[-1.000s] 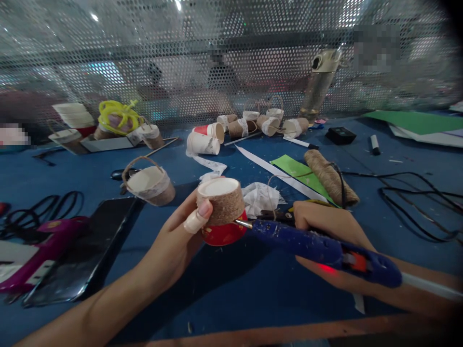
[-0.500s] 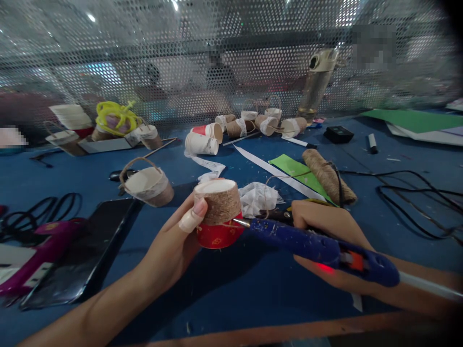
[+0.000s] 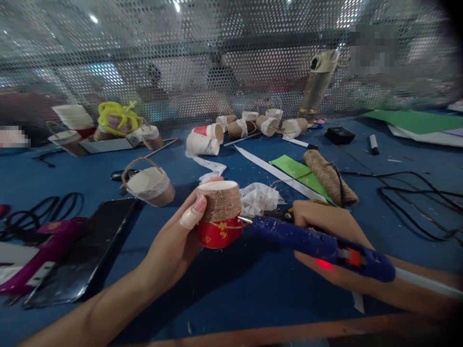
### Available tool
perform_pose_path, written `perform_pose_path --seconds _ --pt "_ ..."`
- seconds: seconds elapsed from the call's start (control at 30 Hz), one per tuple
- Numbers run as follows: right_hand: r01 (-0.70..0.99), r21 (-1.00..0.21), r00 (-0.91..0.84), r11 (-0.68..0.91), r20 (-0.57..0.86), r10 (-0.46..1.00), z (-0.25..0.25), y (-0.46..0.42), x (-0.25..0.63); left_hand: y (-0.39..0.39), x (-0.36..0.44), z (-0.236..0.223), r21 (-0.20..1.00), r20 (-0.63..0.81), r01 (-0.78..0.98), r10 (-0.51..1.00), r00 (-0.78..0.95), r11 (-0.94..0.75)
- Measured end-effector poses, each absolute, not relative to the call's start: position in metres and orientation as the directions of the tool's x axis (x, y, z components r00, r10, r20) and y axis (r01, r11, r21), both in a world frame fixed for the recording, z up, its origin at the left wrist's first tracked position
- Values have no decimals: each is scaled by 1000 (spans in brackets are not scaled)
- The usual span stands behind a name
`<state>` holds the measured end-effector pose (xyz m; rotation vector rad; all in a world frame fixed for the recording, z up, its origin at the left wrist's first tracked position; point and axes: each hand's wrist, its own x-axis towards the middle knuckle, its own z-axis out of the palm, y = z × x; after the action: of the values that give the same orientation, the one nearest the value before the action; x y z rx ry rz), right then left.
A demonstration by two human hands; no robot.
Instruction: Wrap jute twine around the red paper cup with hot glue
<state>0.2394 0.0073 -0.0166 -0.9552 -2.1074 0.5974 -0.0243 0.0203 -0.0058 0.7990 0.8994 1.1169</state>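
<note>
In my left hand (image 3: 177,231), whose thumb wears a bandage, is a red paper cup (image 3: 217,235). Brown twine (image 3: 220,205) covers the band next to its white edge, and a loose strand crosses the red part. My right hand (image 3: 325,231) is closed around a blue hot glue gun (image 3: 300,236) with a red light and a white stick at its back. The gun's metal tip is at the cup's right side, close to the twine's edge; whether it touches I cannot tell. Crumpled white lace (image 3: 258,197) lies just behind the cup.
A small twine-covered basket (image 3: 152,185) stands to the left, near a phone (image 3: 83,250) and a magenta tool (image 3: 47,250). A twine roll (image 3: 329,176) lies on green paper (image 3: 294,171). Several little baskets (image 3: 267,124) and a bottle (image 3: 318,84) are by the mesh screen (image 3: 181,77). Black cables (image 3: 408,202) run right.
The cup has turned in my left hand, showing more gold print and a loose strand of twine across the red. The gun's tip has shifted slightly right with the cup's edge.
</note>
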Motion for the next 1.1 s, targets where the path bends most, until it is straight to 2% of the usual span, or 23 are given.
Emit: perform_pose_path --seconds 0.17,0.5,0.77,1.1 --pt "467 -589 -487 660 451 748 -16 6 241 19 -24 -6 887 -204 -379 960 193 264" --pt "461 -670 -420 582 413 808 -14 6 239 23 -22 -1 871 -219 -406 959 181 276" --pt "493 -574 -487 654 441 754 -15 7 242 19 -22 -4 895 -213 -355 957 196 271" --pt "452 -699 -385 554 408 828 -10 6 236 22 -21 3 860 -231 -427 959 162 279"
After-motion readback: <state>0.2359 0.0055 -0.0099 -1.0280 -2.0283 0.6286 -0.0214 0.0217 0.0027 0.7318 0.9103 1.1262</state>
